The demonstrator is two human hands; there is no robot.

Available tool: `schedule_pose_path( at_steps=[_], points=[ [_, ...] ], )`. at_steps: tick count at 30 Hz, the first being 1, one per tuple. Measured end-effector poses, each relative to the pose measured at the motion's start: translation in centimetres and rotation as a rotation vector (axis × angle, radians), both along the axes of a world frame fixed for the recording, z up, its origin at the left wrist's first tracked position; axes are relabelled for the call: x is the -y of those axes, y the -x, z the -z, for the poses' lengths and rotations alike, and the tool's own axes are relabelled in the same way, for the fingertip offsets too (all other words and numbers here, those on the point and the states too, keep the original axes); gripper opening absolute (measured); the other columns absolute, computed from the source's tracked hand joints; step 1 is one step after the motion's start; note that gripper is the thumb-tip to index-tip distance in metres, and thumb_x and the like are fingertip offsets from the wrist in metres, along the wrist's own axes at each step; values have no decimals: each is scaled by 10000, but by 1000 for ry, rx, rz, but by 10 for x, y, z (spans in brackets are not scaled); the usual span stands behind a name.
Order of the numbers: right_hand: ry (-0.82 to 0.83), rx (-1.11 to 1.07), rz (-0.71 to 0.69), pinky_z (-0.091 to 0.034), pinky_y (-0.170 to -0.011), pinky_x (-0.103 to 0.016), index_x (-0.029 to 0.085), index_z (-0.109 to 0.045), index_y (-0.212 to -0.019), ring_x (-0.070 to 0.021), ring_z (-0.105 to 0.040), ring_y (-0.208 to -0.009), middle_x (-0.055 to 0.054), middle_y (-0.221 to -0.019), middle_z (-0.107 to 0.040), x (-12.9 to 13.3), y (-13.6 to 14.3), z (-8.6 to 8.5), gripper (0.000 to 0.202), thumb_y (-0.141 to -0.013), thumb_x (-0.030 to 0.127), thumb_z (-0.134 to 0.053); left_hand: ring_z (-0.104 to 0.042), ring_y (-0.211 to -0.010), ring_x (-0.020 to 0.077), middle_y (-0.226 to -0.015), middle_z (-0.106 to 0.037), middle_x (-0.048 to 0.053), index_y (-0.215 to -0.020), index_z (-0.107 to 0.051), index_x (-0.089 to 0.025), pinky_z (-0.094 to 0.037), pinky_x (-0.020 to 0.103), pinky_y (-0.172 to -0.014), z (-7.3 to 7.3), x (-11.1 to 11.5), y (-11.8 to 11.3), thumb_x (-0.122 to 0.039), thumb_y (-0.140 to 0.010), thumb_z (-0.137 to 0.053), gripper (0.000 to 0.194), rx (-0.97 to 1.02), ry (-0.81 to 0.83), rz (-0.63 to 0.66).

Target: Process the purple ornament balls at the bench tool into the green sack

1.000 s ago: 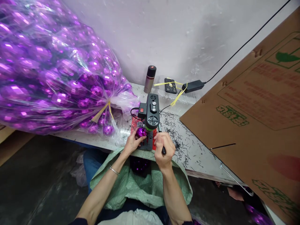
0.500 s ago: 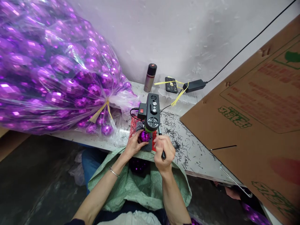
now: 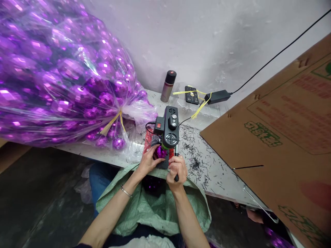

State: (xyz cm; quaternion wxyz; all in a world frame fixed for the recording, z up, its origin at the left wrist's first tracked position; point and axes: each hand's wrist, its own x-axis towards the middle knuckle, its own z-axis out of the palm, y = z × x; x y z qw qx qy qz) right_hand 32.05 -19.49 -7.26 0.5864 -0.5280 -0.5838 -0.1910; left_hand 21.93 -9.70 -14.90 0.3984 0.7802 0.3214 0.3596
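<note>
A black bench drill-like machine with a red switch stands near the table's front edge. Under its head, my left hand grips a shiny purple faceted ball between thumb and fingers. My right hand is wrapped round the black grip of a lever on the machine's right side. The tool tip over the ball is hidden by the machine's head. Below both hands, a green woven sack hangs open in my lap, with purple balls inside.
A big clear bag of purple balls fills the left. Behind the machine stand a flask, a phone-like black thing and a power adapter. Black scraps litter the table. A large cardboard box leans in at right.
My right hand has moved slightly left and down, with the lever's grip in it. My left hand stays at the ball. The whole view has shifted slightly.
</note>
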Motion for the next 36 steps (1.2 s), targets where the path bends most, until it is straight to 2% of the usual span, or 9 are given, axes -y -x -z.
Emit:
schedule_pose_path(
  at_steps=[11, 20, 25, 27, 30, 33, 34, 36],
  points=[
    [-51, -46, 5, -499, -739, -350, 225, -485, -786, -137, -558, -683, 5, -755, -558, -5, -1, 18, 260, -1013, 192, -362, -709, -1082, 280, -1219, -708, 122, -1335, -570, -192, -591, 418, -916, 5, -1, -2, -326, -788, -816, 615, 5, -3, -10],
    [-127, -126, -30, -478, -677, -347, 231, -466, -764, -142, -544, -666, 5, -764, -544, -13, 3, 20, 276, -1016, 200, -357, -691, -709, 178, -1178, -708, 107, -1354, -559, -180, -611, 369, -732, 8, -4, -3, -343, -776, -827, 658, -11, 43, 0],
    [-123, -124, -35, -478, -674, -334, 232, -458, -747, -143, -558, -679, 6, -760, -541, -13, 4, 23, 279, -1004, 185, -361, -716, -991, 265, -1202, -701, 123, -1323, -575, -173, -597, 415, -876, 7, -4, -4, -329, -758, -841, 644, -2, -7, -18],
    [-116, -111, -41, -477, -682, -332, 229, -458, -728, -141, -562, -676, 7, -752, -546, -12, 4, 24, 287, -997, 178, -372, -710, -1022, 272, -1191, -705, 117, -1315, -581, -185, -595, 418, -882, 6, -5, -5, -337, -760, -839, 631, 5, -23, -20],
    [-96, -112, -44, -455, -663, -309, 223, -457, -707, -136, -552, -673, 9, -733, -538, -9, 5, 14, 300, -989, 154, -382, -722, -886, 245, -1172, -711, 115, -1316, -577, -185, -606, 413, -819, 6, -7, -6, -343, -756, -843, 640, 1, -14, -9],
    [-56, -178, -28, -423, -637, -290, 217, -476, -707, -133, -539, -676, 10, -716, -527, -6, 6, -12, 304, -989, 136, -397, -716, -758, 217, -1149, -714, 112, -1344, -555, -175, -617, 405, -750, 5, -7, -7, -320, -752, -846, 675, -27, 12, 3],
    [-27, -222, -20, -419, -639, -290, 216, -483, -703, -133, -539, -676, 11, -708, -526, -5, 6, -23, 307, -992, 145, -408, -726, -799, 230, -1163, -709, 115, -1357, -543, -175, -619, 414, -771, 5, -5, -6, -306, -756, -842, 683, -30, 1, 5],
    [44, -301, -13, -417, -651, -289, 215, -486, -681, -132, -537, -674, 16, -692, -523, -4, 7, -43, 324, -1000, 180, -433, -723, -1015, 280, -1236, -683, 128, -1381, -516, -189, -605, 448, -889, 6, 4, 0, -282, -779, -820, 681, -25, -66, 11]
  ],
)
